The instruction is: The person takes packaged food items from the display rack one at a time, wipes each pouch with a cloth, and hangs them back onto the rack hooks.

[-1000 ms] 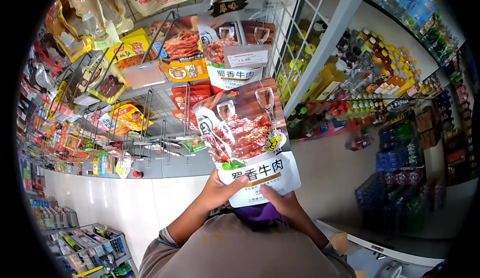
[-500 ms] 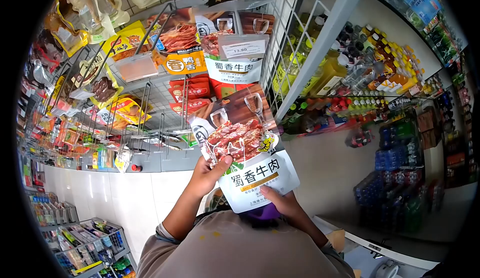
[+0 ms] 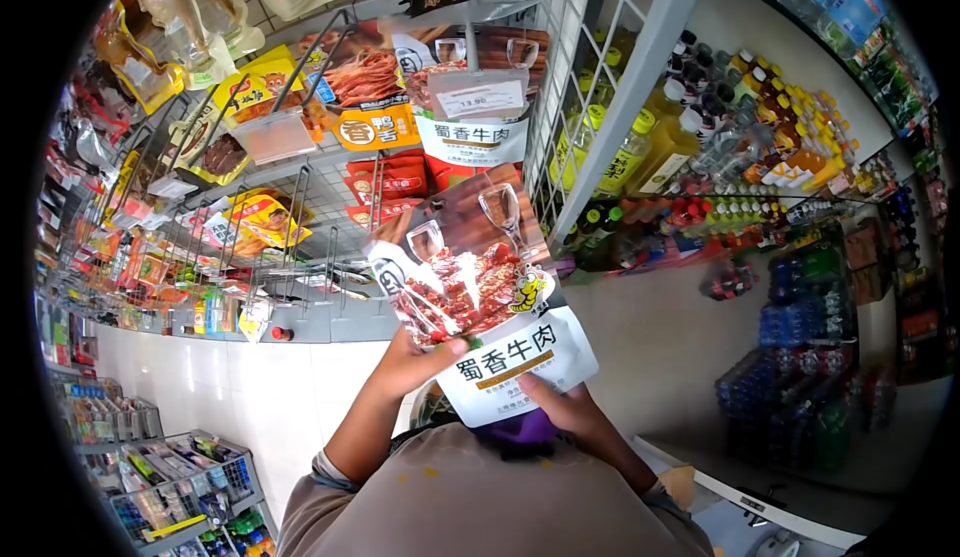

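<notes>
Shop aisle (image 3: 240, 382), wire rack (image 3: 355, 329) pretty crammed, twin packet (image 3: 472, 141) by its right edge. Left hand (image 3: 408, 365) and right hand (image 3: 565, 406) both gripping the beef pouch (image 3: 472, 292) by its lower half.

One head-worn camera looked forward and steeply down, close above the wearer's torso (image 3: 490, 502), which filled the bottom centre of the frame. Its wide, round-edged view caught the left hand (image 3: 408, 365) and right hand (image 3: 562, 404) near the lens, below centre, with hanging packets (image 3: 368, 82) farther off at upper left and bottles (image 3: 780, 137) at upper right.
</notes>
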`<state>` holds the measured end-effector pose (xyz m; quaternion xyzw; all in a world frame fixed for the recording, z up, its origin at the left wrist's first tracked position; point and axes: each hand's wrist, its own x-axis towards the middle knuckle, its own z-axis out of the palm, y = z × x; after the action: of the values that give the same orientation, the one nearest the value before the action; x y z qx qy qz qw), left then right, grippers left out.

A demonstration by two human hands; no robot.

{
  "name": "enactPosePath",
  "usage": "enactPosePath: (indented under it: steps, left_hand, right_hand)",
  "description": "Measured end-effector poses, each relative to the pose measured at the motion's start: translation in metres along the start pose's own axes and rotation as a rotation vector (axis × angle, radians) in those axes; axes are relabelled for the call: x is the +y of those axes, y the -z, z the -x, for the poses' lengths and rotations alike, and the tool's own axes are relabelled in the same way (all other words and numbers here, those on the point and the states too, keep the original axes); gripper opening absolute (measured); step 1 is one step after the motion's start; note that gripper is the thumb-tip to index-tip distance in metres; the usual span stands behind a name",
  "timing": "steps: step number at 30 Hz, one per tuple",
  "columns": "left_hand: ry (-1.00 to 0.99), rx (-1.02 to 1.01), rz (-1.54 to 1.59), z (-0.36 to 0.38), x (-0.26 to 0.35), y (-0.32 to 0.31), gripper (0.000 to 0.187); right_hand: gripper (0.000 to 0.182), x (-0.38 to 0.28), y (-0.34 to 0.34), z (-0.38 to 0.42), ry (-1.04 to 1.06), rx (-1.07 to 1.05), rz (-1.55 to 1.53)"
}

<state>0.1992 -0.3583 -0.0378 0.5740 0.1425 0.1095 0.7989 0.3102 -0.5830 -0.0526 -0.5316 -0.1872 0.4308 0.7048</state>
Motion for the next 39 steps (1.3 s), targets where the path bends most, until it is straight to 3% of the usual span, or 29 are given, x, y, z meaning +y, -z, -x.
enactPosePath:
  steps: [7,9,12,21,28,34,36,38,39]
  left_hand:
    - [0.021,0.121,0.043,0.007,0.002,-0.008,0.061]
    - [0.040,0.186,0.103,0.010,-0.004,-0.007,0.065]
    - [0.049,0.229,0.122,0.014,-0.007,-0.006,0.065]
    - [0.013,0.300,0.120,0.014,-0.013,-0.008,0.062]
    - [0.010,0.302,0.059,0.011,-0.012,-0.007,0.058]
    - [0.133,0.174,0.020,0.006,-0.010,0.011,0.054]
    - [0.083,0.119,-0.028,0.004,-0.018,0.017,0.060]
    - [0.083,0.107,0.138,0.001,-0.016,0.016,0.084]
    - [0.086,0.097,0.134,0.000,-0.014,0.015,0.084]
  right_hand:
    - [0.037,0.000,-0.006,-0.013,0.096,-0.071,0.062]
    - [0.046,0.004,-0.002,-0.015,0.061,-0.154,0.115]
    - [0.038,0.006,-0.007,-0.021,0.117,-0.139,0.129]
    - [0.040,0.006,-0.014,-0.030,0.136,-0.149,0.134]
    - [0.040,-0.001,-0.017,-0.030,0.121,-0.132,0.153]
    - [0.038,-0.009,-0.024,-0.024,0.124,-0.024,0.141]
    - [0.037,-0.019,-0.029,-0.017,0.152,0.045,0.170]
    - [0.037,-0.023,-0.026,-0.013,0.211,0.109,0.239]
    - [0.036,-0.023,-0.023,-0.012,0.360,0.163,0.491]
